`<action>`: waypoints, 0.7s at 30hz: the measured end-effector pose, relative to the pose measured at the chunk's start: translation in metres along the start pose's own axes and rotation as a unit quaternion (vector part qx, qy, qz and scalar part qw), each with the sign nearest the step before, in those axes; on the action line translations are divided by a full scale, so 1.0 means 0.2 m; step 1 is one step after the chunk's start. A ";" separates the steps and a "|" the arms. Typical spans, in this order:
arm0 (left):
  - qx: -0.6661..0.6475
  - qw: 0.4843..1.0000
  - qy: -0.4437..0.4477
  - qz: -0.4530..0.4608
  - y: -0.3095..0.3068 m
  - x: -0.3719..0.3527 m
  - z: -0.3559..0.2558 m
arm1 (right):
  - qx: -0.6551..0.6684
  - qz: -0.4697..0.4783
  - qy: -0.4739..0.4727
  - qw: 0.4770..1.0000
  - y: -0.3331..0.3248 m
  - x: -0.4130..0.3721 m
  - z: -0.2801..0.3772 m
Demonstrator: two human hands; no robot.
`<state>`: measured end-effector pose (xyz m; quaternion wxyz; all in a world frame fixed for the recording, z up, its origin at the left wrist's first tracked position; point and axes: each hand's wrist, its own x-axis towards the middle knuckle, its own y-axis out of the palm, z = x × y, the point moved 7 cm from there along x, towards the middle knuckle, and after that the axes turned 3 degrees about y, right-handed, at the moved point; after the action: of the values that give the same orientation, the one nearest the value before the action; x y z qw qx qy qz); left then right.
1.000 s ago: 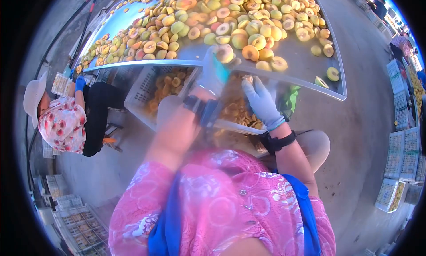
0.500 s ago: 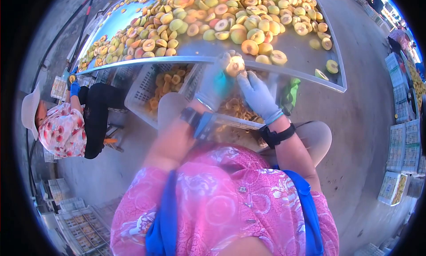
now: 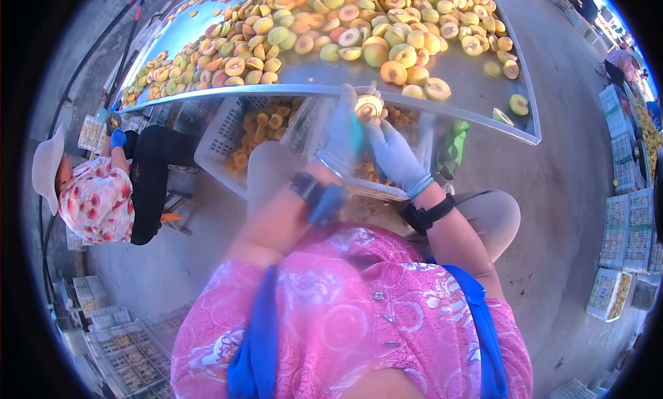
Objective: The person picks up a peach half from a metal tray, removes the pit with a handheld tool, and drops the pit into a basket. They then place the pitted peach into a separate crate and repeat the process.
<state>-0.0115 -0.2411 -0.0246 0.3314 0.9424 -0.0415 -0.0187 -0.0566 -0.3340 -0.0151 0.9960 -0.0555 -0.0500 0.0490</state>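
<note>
My left hand (image 3: 343, 133), in a pale, teal-stained glove and blurred, is closed around a yellow peach half (image 3: 369, 107) with its cut face up. A dark curved line shows round the middle of that face. Just below the fruit, my right hand (image 3: 398, 154), gloved in pale blue, has its fingers bent together and touching it. Whether a small tool sits in these fingers is hidden. Both hands are at the near rim of a metal table (image 3: 304, 89) heaped with peach halves (image 3: 394, 72).
Below the table rim stand a white crate (image 3: 224, 140) of fruit pieces and a second crate (image 3: 373, 189) between my knees. A green bag (image 3: 452, 150) hangs at the right. A seated person (image 3: 97, 198) works at the left. Stacked crates (image 3: 618, 226) line the right side.
My right fingers have shifted to beneath the peach half, and a curved line now shows on its cut face. Both hands sit slightly lower against the table rim.
</note>
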 end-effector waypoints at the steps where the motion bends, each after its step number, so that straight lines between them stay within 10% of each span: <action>1: -0.008 1.000 -0.001 -0.018 -0.01 0.01 0.00 | 0.006 0.029 0.051 0.998 0.01 -0.01 -0.02; 11: 0.209 0.972 -0.056 0.087 -0.02 0.04 -0.08 | 0.103 0.084 0.155 0.979 0.06 -0.05 -0.10; 21: 0.030 0.996 -0.078 -0.023 0.01 -0.04 -0.11 | 0.308 0.164 0.274 0.896 0.13 -0.14 0.02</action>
<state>-0.0186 -0.2279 -0.0056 0.2980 0.9483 -0.0464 -0.0989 -0.0866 -0.3115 -0.0168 0.9156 0.2350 0.2520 0.2075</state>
